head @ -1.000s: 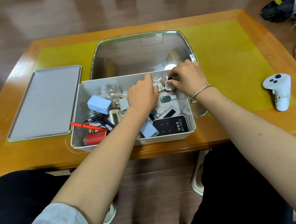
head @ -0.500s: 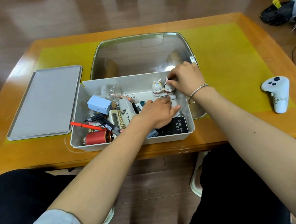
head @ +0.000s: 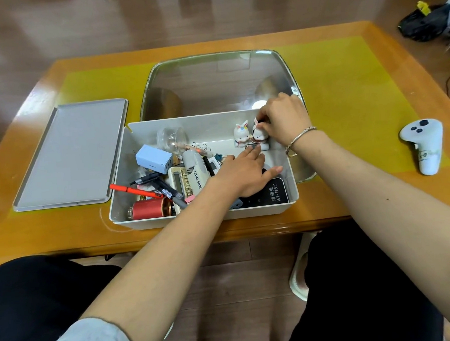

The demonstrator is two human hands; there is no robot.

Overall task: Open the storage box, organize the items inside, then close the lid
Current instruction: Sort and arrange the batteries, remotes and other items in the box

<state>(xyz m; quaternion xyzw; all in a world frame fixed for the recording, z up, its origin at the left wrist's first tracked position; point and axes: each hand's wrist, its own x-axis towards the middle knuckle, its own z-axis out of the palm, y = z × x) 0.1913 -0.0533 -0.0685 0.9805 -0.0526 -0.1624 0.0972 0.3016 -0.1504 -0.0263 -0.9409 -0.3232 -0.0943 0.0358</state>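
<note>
While the box [head: 132,214] sits open at the table's [head: 350,195] near edge, lid [head: 69,155] lying left of it, the right hand [head: 284,120] pinches a figurine [head: 258,135] at the back; the left hand [head: 245,172] reaches flat, fingers straight, over the clutter.

Home room: wooden table [head: 325,212], wood floor [head: 210,12], slipper [head: 298,278].

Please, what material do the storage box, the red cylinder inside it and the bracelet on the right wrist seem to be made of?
Storage box: probably plastic, matte off-white, with thin smooth walls and rounded corners.
Red cylinder: looks like metal, with a red satin body that catches light and a brassy end; its make is not certain.
Bracelet: apparently metal, silvery and shiny, a thin band with bright glints.
</note>
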